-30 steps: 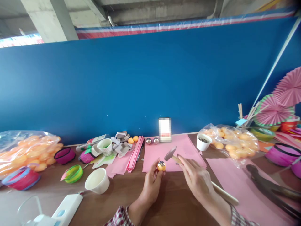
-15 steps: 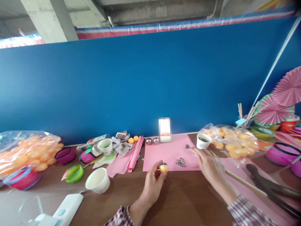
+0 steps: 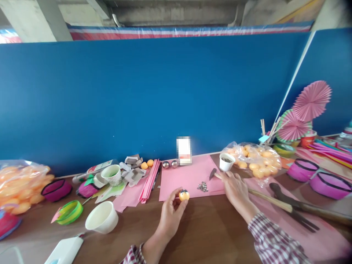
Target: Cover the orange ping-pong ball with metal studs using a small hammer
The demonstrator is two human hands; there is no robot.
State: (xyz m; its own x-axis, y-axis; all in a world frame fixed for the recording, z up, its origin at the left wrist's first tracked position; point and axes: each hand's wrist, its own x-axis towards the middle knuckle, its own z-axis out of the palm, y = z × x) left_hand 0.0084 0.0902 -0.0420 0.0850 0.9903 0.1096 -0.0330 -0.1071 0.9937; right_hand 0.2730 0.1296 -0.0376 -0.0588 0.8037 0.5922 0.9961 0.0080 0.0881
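Between its thumb and fingers my left hand (image 3: 169,214) holds a small orange ball (image 3: 184,196) with shiny silver bits on its top. My right hand (image 3: 235,189) is closed over the wooden handle of a hammer (image 3: 212,173). The dark hammer head shows past the fingertips, and the handle runs out behind the hand; part of my grip is hidden. A small pile of metal studs (image 3: 202,186) lies on a pink sheet (image 3: 189,178) between the hands. Beyond the right hand stands a white cup (image 3: 227,165) with dark bits inside.
Behind the right hand lies a bag of orange balls (image 3: 255,165); another bag (image 3: 23,190) is far left. A dark tool with a long handle (image 3: 310,208) lies right. White bowl (image 3: 101,220), green roll (image 3: 70,213) and power strip (image 3: 64,250) are left. A blue partition (image 3: 165,95) stands behind.
The view has swung to the right. My right hand has shifted a little with the hammer, whose handle end sits higher. My left hand still holds the ball.
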